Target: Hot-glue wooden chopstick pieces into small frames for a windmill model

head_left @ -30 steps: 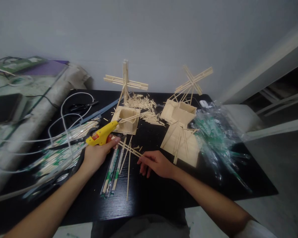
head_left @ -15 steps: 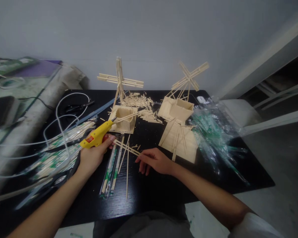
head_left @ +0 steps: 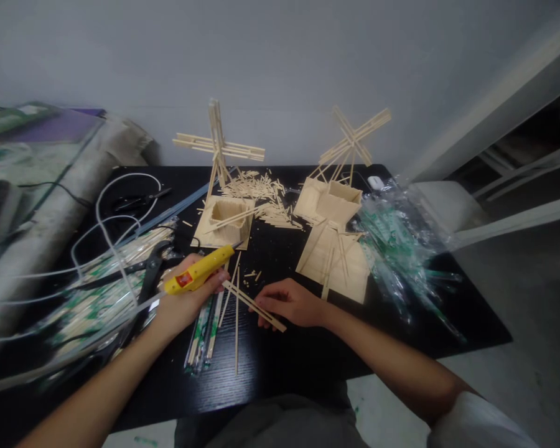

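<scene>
Behind desk's [head_left: 303,361] front edge, glue gun [head_left: 203,269] and probably fragile sticks [head_left: 276,322], best pinched mid-length, are clasped by left hand [head_left: 189,298]; right hand's [head_left: 292,303] hold unclear.

Dim, greyish light covers the scene, its source out of view; a pale, streaky glare lies on the black wood-grain surface [head_left: 233,392] near its front edge; faint glints speckle the crumpled clear-plastic wrappers with green print [head_left: 396,249]; the yellow plastic glue gun [head_left: 203,269] reads slightly soft; the far left is smeared; wide-angle stretching distorts the edges; the right background sinks into shadow.
</scene>
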Motion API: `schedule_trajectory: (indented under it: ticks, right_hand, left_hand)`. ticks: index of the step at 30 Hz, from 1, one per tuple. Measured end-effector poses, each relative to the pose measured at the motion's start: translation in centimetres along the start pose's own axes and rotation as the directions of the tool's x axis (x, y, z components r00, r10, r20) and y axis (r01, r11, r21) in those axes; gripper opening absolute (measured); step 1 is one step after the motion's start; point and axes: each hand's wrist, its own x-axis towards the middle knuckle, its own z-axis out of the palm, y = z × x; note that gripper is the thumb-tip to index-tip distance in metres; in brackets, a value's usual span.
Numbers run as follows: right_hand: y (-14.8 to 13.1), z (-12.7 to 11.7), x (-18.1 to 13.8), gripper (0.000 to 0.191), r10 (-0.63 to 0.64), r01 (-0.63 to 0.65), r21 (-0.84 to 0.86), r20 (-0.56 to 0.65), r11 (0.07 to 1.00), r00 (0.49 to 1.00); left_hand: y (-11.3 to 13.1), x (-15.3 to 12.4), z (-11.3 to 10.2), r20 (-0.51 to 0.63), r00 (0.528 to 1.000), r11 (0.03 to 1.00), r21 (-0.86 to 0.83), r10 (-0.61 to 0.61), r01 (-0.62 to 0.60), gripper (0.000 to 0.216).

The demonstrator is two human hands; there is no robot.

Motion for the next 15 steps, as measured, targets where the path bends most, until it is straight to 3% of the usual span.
schedule_trajectory:
  ticks: [6,11,15]
  right_hand:
    - [0.15,-0.15,-0.03,0.057,-0.033,0.033,-0.021,0.018,0.999,0.999]
    - [0.24,-0.22,0.03,0.055,-0.028,0.028,0.028,0.014,0.999,0.999]
    - [0.11,-0.26,0.17,0.053,-0.019,0.020,0.106,-0.004,0.994,1.000]
  left_hand:
    - [-0.28,-0.25,0.30,-0.002,0.999,0.993,0.107,0.048,-0.048,0.041]
    - [-0.04,0.04,0.06,-0.066,0.993,0.990,0.110,0.094,-0.086,0.037]
    - [-0.37,0.33,-0.29,-0.089,0.994,0.996,0.062,0.066,-0.061,0.045]
